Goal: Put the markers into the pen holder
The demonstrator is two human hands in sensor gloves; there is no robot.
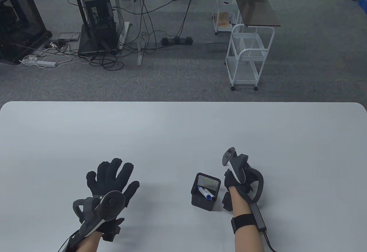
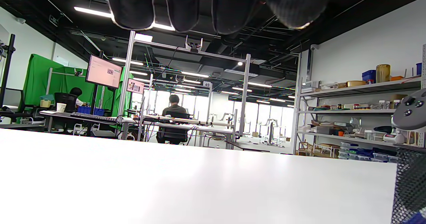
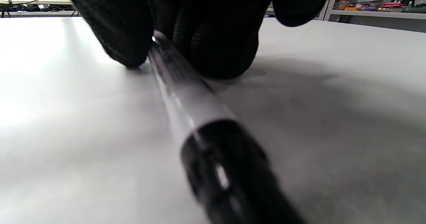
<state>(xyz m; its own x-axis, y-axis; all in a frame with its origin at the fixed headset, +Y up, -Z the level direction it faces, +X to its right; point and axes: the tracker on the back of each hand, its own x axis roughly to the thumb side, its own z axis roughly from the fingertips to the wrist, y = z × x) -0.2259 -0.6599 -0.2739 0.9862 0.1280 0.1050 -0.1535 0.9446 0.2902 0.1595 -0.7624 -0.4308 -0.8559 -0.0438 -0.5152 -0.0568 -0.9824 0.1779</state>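
A black mesh pen holder [image 1: 206, 191] stands on the white table [image 1: 183, 137] near its front edge, with a blue-capped marker [image 1: 206, 193] leaning inside it. The holder's mesh wall shows at the right edge of the left wrist view [image 2: 411, 187]. My right hand [image 1: 233, 181] is just right of the holder, down at the table. In the right wrist view its fingertips [image 3: 129, 47] pinch a marker with a grey barrel and black cap [image 3: 199, 120] that lies on the table. My left hand [image 1: 113, 177] lies open with spread fingers, left of the holder, and holds nothing.
The table's far edge [image 1: 183, 102] runs across the middle of the table view. Beyond it on the carpet are a white wire cart [image 1: 248, 56], desks and cables.
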